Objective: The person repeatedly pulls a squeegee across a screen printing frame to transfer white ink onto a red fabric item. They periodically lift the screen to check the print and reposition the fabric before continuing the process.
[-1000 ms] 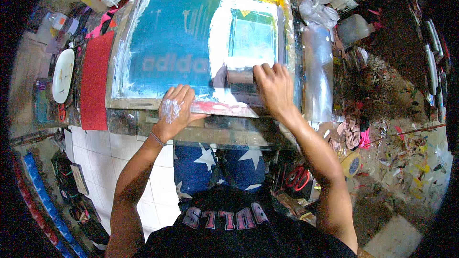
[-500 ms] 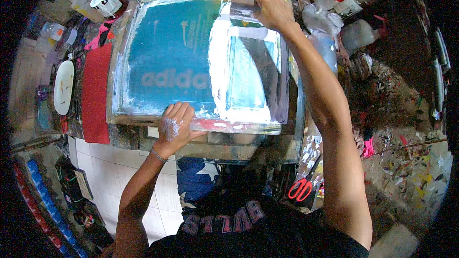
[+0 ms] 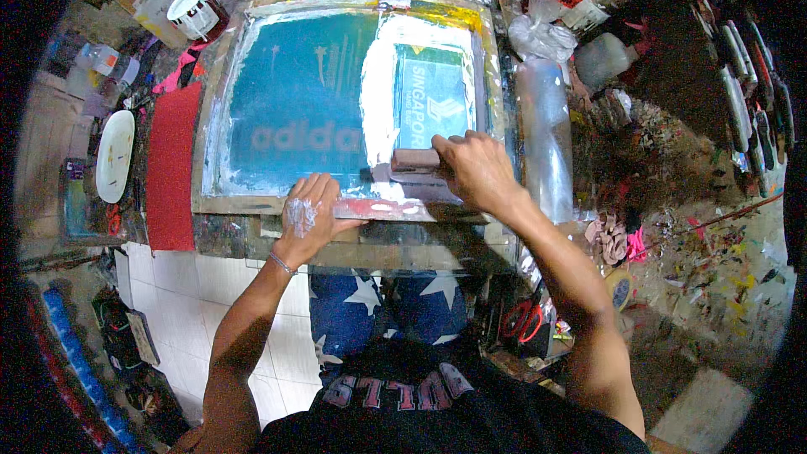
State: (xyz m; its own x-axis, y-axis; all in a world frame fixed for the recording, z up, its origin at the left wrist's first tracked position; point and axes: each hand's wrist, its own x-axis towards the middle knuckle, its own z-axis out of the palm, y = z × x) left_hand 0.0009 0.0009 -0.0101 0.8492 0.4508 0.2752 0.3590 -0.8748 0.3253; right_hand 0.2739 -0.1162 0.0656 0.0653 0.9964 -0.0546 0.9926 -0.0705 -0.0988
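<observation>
A screen printing frame (image 3: pixel 283 206) lies on the worktable, its teal mesh (image 3: pixel 290 76) carrying faint lettering and marks. Down its right part runs a white-coated strip beside a pale blue window (image 3: pixel 433 84) with a lettered design. My right hand (image 3: pixel 477 172) is closed on the brown handle of a squeegee (image 3: pixel 414 161), which stands on the mesh near the frame's front edge. The squeegee's blade edge is hard to make out. At the front edge, left of the squeegee, my left hand (image 3: pixel 308 210), smeared with whitish paint, presses and grips the frame.
Left of the frame lie a red cloth strip (image 3: pixel 172 172) and a white oval dish (image 3: pixel 116 156). A paint-stained white tub (image 3: pixel 197 11) stands at the back left. On the right are a plastic bag (image 3: pixel 538 29), a translucent jug (image 3: pixel 603 60) and red-handled scissors (image 3: pixel 528 319).
My right hand has drawn the squeegee from the frame's far edge to its near edge. The lettered design in the right window now shows clearly. My left hand keeps its place.
</observation>
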